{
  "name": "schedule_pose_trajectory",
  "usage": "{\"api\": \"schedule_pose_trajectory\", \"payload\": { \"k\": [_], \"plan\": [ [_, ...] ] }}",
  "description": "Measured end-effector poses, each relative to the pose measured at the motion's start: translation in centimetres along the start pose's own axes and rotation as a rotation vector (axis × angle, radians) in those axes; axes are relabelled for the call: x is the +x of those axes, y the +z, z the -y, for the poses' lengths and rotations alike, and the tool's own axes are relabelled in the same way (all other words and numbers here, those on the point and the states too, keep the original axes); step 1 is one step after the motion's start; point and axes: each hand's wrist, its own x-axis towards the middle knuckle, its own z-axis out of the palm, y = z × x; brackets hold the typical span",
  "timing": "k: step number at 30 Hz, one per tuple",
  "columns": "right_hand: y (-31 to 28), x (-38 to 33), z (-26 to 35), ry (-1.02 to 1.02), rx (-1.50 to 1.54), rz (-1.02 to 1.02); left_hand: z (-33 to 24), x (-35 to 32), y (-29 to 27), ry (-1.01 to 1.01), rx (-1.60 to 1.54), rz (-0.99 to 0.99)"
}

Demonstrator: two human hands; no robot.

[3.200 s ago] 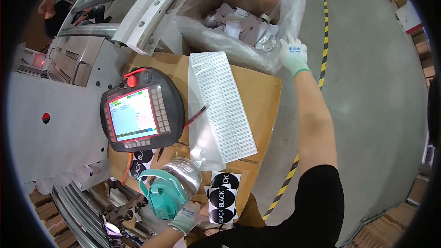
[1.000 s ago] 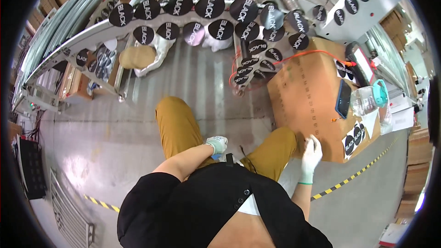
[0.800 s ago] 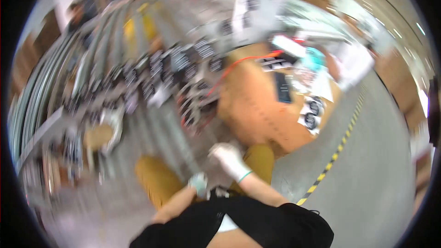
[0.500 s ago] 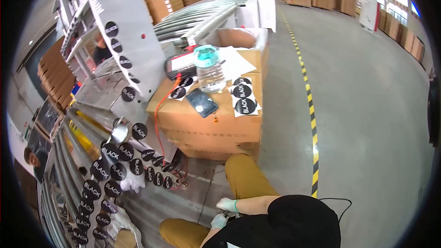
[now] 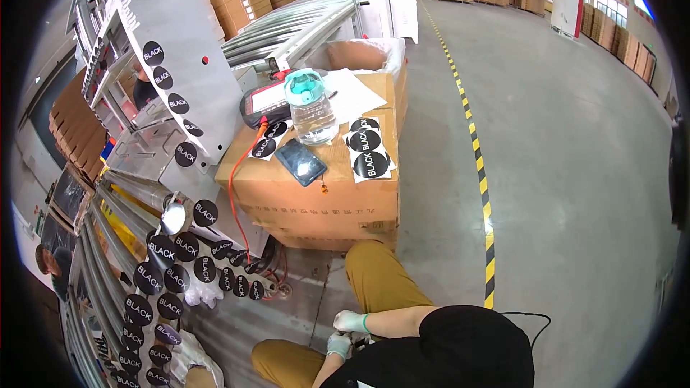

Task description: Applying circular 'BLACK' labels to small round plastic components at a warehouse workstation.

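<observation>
Low over my lap, between my mustard-coloured trouser legs, my two hands are close together in pale gloves. My right hand point(image 5: 350, 321) has a green-edged cuff and its fingers are curled in. Just below it, my left hand point(image 5: 339, 345) is also closed. A small dark and grey thing point(image 5: 361, 341) shows beside them, partly covered by my black shirt, and I cannot make out what it is. Ahead stands a cardboard box point(image 5: 316, 205) bearing a clear bottle with a teal lid point(image 5: 313, 116), a dark phone point(image 5: 300, 162) and sheets of round black stickers point(image 5: 369, 149).
On the box also lie a handheld device point(image 5: 264, 103) with an orange cable point(image 5: 231, 194) and white paper point(image 5: 353, 97). At left are rollers point(image 5: 90, 273) and a white machine panel point(image 5: 176, 36) with black stickers. Yellow-black floor tape point(image 5: 477, 151) runs along the right. Another person point(image 5: 56, 266) is far left.
My view has shifted slightly, so the box and machine sit a little further left. Both hands stay together over my lap.
</observation>
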Motion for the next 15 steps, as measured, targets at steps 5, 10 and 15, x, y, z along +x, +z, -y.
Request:
{"api": "schedule_pose_trajectory", "payload": {
  "k": [5,10,15],
  "plan": [
    [-0.1,0.3,-1.0,-0.031,0.010,0.026,-0.7,0.4,0.4,-0.057,0.024,0.022],
    [-0.1,-0.7,0.0,-0.042,0.128,0.003,3.7,3.8,2.5,-0.050,-0.219,0.008],
    [0.4,1.0,-1.8,-0.062,0.326,0.009,1.3,4.5,1.1,-0.417,-1.023,0.003]
  ]
}}
